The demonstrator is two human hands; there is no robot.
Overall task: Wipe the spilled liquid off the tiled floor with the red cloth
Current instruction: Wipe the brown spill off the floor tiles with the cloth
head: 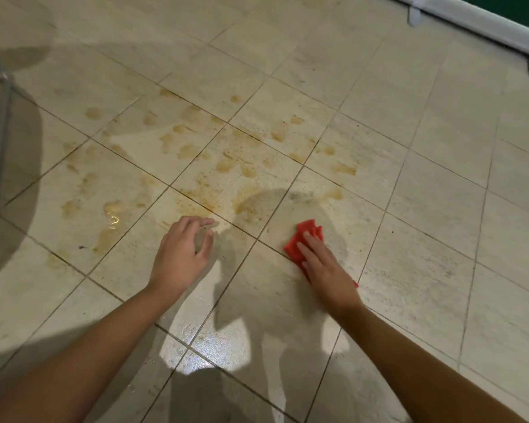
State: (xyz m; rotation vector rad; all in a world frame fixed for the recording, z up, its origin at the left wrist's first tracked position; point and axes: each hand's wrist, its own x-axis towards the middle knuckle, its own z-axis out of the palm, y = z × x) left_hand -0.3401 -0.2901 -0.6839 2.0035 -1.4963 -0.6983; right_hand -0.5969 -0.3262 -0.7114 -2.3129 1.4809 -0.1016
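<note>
Your right hand (324,267) presses the red cloth (303,241) flat-fingered onto the tiled floor (440,184) to soak it, near right of the spilled liquid (226,160); your left hand (182,254) hovers relaxed, holding nothing, probably for balance

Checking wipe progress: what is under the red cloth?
The red cloth lies on a pale floor tile, the right hand pressing it; whether the tile beneath is wet is hidden.
</note>
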